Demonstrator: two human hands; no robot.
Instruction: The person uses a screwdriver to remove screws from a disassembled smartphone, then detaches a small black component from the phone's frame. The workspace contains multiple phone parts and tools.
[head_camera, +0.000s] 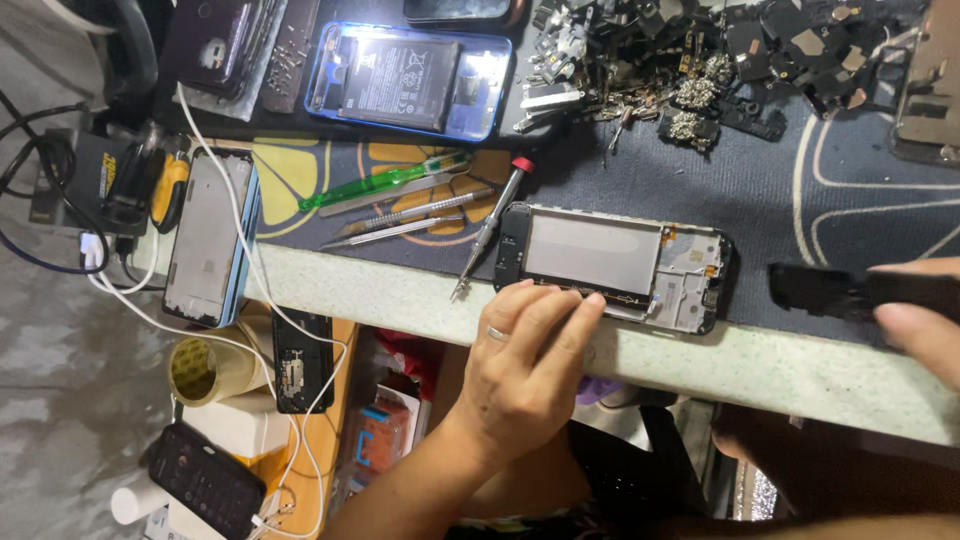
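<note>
Two bare hands work at the edge of the surface (800, 370), whose rim is pale speckled stone, with a dark blue mat (760, 190) of soft fabric and cream lines lying on top.

In the head view, the left hand (525, 365) wears a thin ring, and its fingers (560, 305) are stretched out flat and relaxed, the tips pressing on the near long edge of the opened phone frame (612, 262). This frame is a black rounded rectangle with a smooth grey metal plate inside and small dark parts at its right end; it lies flat on the mat, close to the stone rim. The right hand (925, 320) is only partly in view at the right edge; its fingers are closed on a flat black plastic part (850, 292), matte and oblong, held just right of the frame and not touching it.

Near the frame's left end lies a slim metal screwdriver (490, 232) with a red cap, and beside it thin steel tweezers (400, 228) and a translucent green tool (385, 182). Farther back rests a glossy blue phone (408, 80) with its battery showing, and a heap of small black and metal scraps (700, 60)
</note>
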